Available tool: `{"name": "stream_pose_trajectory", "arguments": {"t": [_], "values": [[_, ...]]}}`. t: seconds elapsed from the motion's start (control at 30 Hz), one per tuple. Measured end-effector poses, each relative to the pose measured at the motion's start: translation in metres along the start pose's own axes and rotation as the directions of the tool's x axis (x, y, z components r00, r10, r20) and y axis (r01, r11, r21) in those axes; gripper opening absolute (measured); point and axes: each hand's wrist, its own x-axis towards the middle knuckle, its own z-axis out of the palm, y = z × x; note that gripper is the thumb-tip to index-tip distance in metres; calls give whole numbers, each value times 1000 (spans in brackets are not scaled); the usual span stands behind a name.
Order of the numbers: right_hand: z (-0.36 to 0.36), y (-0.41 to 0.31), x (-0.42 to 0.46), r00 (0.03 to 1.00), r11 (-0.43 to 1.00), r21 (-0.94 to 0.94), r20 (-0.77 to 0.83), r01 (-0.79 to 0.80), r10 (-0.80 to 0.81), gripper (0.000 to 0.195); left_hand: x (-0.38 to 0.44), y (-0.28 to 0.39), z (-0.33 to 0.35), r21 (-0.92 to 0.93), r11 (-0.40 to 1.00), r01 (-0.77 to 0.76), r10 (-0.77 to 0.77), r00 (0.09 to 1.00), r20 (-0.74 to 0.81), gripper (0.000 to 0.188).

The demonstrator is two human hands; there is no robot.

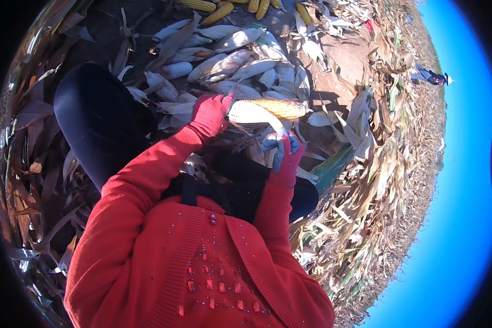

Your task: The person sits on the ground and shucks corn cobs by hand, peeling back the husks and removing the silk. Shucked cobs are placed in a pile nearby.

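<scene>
My left hand (211,115), in a red glove, grips one end of a corn ear (285,108) held level above the ground. Yellow kernels show along its upper side, while a pale husk strip (250,112) covers part of the lower side. That strip bends down to my right hand (287,151), whose grey-coated glove fingers pinch its free end. Just beyond the ear lies a heap of corn ears in dry white husks (238,61).
Bare yellow ears (218,12) lie at the top, past the heap. My bent dark-trousered knee (102,110) is at the left. Dry corn leaves (369,164) cover the right side. Farther off stands a person in a light hat (434,78).
</scene>
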Motion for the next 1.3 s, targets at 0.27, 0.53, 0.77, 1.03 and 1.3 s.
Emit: {"name": "stream_pose_trajectory", "arguments": {"t": [0.27,0.53,0.77,1.03,1.3], "values": [[27,-11,-2,853,711,-504,110,490,-510,13,2,-3,19,-201,978,64,-62,998,16,88],[76,-3,-18,945,943,322,327,-87,-25,32,3,-3,26,-261,961,89,-81,996,41,96],[79,9,-24,940,809,535,335,-245,62,34,1,-7,28,-664,747,34,-83,996,-43,39],[-20,-14,16,983,980,195,-182,40,-4,42,15,-1,-21,-320,947,-22,157,902,402,54],[2,-10,37,935,980,-136,-306,145,-181,31,3,-5,51,-463,851,-248,200,968,-151,51]]}}
